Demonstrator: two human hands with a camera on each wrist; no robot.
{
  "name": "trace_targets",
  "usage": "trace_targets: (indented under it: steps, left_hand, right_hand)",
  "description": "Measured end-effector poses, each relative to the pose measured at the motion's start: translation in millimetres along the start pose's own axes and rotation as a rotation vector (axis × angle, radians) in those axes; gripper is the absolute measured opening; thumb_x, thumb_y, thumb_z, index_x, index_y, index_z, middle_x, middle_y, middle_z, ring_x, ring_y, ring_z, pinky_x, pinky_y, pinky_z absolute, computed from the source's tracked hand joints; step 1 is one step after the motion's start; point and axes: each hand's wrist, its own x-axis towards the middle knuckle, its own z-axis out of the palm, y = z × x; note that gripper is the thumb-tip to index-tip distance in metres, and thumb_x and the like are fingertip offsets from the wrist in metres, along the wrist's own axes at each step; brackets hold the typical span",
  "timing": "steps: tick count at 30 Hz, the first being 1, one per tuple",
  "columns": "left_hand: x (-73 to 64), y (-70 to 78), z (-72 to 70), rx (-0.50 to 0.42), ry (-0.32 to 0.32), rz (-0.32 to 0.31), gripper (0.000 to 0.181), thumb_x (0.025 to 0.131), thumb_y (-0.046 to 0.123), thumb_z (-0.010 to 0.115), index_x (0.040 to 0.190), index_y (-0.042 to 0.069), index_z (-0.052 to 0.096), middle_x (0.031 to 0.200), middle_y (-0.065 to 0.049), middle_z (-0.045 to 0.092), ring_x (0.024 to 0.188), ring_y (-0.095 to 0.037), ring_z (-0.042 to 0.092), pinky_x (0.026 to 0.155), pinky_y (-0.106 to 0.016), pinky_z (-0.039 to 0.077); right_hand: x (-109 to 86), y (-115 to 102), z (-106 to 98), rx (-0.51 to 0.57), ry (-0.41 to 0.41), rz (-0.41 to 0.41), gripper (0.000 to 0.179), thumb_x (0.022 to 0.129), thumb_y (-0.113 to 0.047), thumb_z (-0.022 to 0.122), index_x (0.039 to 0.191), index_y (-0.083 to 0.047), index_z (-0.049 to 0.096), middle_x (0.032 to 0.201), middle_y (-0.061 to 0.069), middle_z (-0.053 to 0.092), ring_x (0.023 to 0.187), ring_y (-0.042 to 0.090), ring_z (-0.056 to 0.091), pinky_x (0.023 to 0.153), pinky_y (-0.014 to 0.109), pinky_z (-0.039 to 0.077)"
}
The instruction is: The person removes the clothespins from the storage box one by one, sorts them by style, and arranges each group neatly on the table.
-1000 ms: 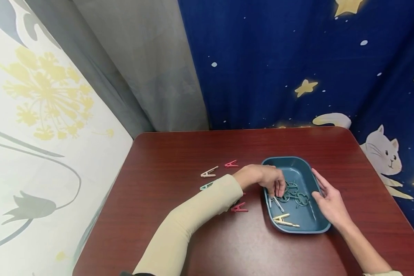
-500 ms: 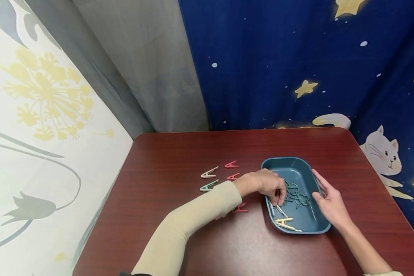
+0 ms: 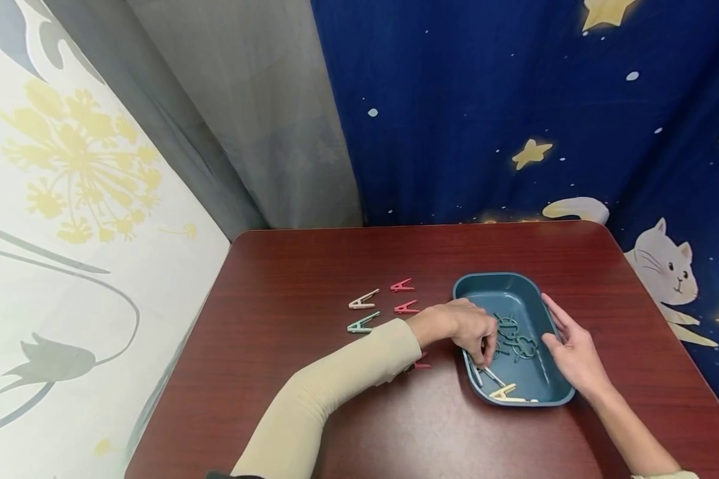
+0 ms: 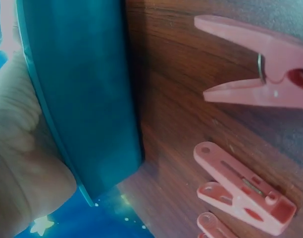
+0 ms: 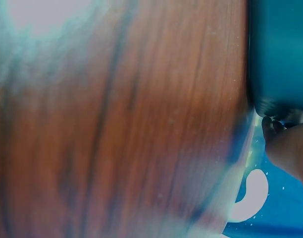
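My left hand (image 3: 470, 329) reaches over the near-left wall of a blue-green tray (image 3: 551, 382). Its fingertips pinch the end of a pale white-blue clothespin (image 3: 496, 379) low inside the tray. Against the near wall lies a yellow clothespin (image 3: 503, 392), close to the pale one. Several dark green outline-shaped pieces (image 3: 522, 346) lie in the tray's middle, partly behind the left fingers. My right hand (image 3: 578, 356) holds the tray's right side, thumb at the rim and fingers along the outer wall. The left wrist view shows the tray's outer side (image 4: 82, 89) hiding the left fingers.
Left of the tray on the red-brown table (image 3: 287, 279) lie a beige clothespin (image 3: 362, 301), a mint clothespin (image 3: 359, 326) and several pink clothespins (image 3: 403, 286), one partly behind the left sleeve (image 3: 347, 366). A starry curtain (image 3: 443, 120) hangs behind the table.
My left hand has moved toward the near end of the tray, and the pale clothespin has come with it. The yellow clothespin has shifted nearer the front wall. The right hand has stayed put.
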Motion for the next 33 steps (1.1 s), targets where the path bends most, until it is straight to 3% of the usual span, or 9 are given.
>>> trace_targets:
  steps: [5, 9, 16, 19, 22, 26, 29, 31, 33]
  left_hand:
    - [-3.3, -2.9, 1.9, -0.033, 0.058, 0.023, 0.014, 0.084, 0.051, 0.086, 0.080, 0.059, 0.076, 0.098, 0.041, 0.060, 0.083, 0.012, 0.055, 0.073, -0.018, 0.044]
    - [-4.2, -6.4, 3.2, -0.127, 0.109, 0.059, 0.011, 0.087, 0.049, 0.084, 0.085, 0.058, 0.077, 0.095, 0.042, 0.062, 0.084, 0.015, 0.055, 0.073, -0.016, 0.044]
    - [-1.0, -17.6, 4.4, -0.515, 0.146, 0.211, 0.008, 0.100, 0.022, 0.074, 0.103, 0.029, 0.077, 0.090, 0.030, 0.073, 0.087, 0.017, 0.062, 0.079, -0.010, 0.044]
    - [0.8, -22.1, 4.9, -0.637, 0.206, 0.285, 0.009, 0.103, 0.010, 0.067, 0.108, 0.016, 0.071, 0.095, 0.019, 0.076, 0.092, 0.012, 0.064, 0.087, -0.008, 0.046]
    - [0.3, -25.0, 5.3, -0.801, 0.281, 0.328, 0.009, 0.106, 0.003, 0.060, 0.111, 0.007, 0.066, 0.101, 0.005, 0.076, 0.094, 0.004, 0.068, 0.091, -0.015, 0.053]
    - [-6.3, -29.8, 6.7, -1.120, 0.418, 0.342, 0.010, 0.108, 0.000, 0.057, 0.117, 0.000, 0.062, 0.103, -0.011, 0.074, 0.092, -0.018, 0.075, 0.085, -0.044, 0.062]
    - [-12.4, -35.8, 9.9, -1.337, 0.595, 0.310, 0.014, 0.108, -0.001, 0.058, 0.121, -0.003, 0.062, 0.101, -0.019, 0.071, 0.085, -0.027, 0.076, 0.079, -0.061, 0.059]
    - [-16.7, -41.5, 12.3, -1.432, 0.758, 0.252, 0.016, 0.107, -0.001, 0.060, 0.122, -0.005, 0.063, 0.098, -0.018, 0.071, 0.078, -0.023, 0.073, 0.074, -0.055, 0.061]
    - [-23.2, -48.7, 13.4, -1.503, 0.923, 0.179, 0.018, 0.106, -0.001, 0.062, 0.123, -0.007, 0.064, 0.095, -0.013, 0.071, 0.073, -0.015, 0.069, 0.069, -0.041, 0.062]
  right_hand:
    - [0.8, -1.2, 0.7, 0.005, -0.001, -0.007, 0.072, 0.099, 0.010, 0.051, 0.167, -0.010, 0.034, 0.156, 0.031, 0.046, 0.122, -0.018, 0.043, 0.090, 0.000, 0.038]
    - [0.8, 0.7, 1.8, 0.002, -0.005, -0.011, 0.072, 0.100, 0.009, 0.052, 0.167, -0.012, 0.034, 0.156, 0.031, 0.045, 0.123, -0.017, 0.044, 0.090, 0.000, 0.038]
    - [1.1, 1.0, 3.4, 0.003, 0.001, -0.018, 0.074, 0.099, 0.011, 0.053, 0.166, -0.012, 0.036, 0.155, 0.031, 0.046, 0.122, -0.016, 0.044, 0.090, 0.000, 0.039]
    - [1.2, 0.8, 3.9, 0.005, 0.000, -0.018, 0.073, 0.098, 0.011, 0.052, 0.166, -0.010, 0.036, 0.155, 0.033, 0.047, 0.122, -0.015, 0.046, 0.089, 0.000, 0.040]
    - [1.2, 0.0, 3.7, 0.002, -0.005, -0.015, 0.071, 0.099, 0.011, 0.052, 0.166, -0.008, 0.035, 0.154, 0.033, 0.047, 0.121, -0.015, 0.046, 0.089, 0.000, 0.040]
    - [0.9, 0.1, 2.8, -0.007, -0.013, -0.010, 0.071, 0.100, 0.009, 0.052, 0.167, -0.011, 0.035, 0.154, 0.033, 0.047, 0.122, -0.015, 0.045, 0.089, 0.000, 0.039]
    - [0.0, 0.9, 2.1, -0.006, -0.014, -0.011, 0.071, 0.101, 0.008, 0.052, 0.167, -0.013, 0.035, 0.154, 0.033, 0.047, 0.122, -0.015, 0.046, 0.089, 0.000, 0.039]
    - [-0.6, 0.8, 2.0, 0.000, -0.010, -0.015, 0.072, 0.100, 0.009, 0.053, 0.167, -0.013, 0.035, 0.154, 0.034, 0.047, 0.120, -0.017, 0.046, 0.089, 0.000, 0.040]
    - [-0.9, 0.7, 1.9, 0.008, -0.007, -0.022, 0.072, 0.100, 0.010, 0.053, 0.166, -0.012, 0.036, 0.153, 0.034, 0.047, 0.120, -0.018, 0.046, 0.089, 0.000, 0.040]
